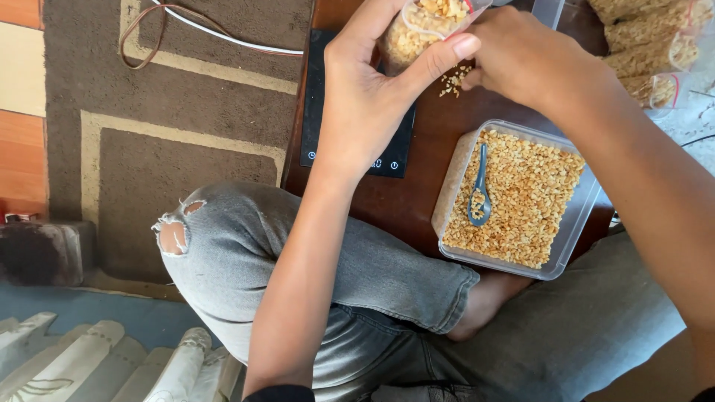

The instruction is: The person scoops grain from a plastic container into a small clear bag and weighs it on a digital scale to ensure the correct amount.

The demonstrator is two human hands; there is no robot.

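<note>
Left hand [372, 97] grips small clear bag [424, 26] of chopped nuts at the top frame edge, thumb across its front. Right hand [525, 56] pinches closed at the bag mouth; crumbs [454, 78] fall beneath. Bag sits above black scale [320, 112] on the low wooden table [406, 201]. Nearer, open plastic tub [577, 223] of nuts with blue spoon [479, 190] overhangs the table's near edge. Filled bags [648, 48] crowd top right; rug [186, 149] lies left.
</note>
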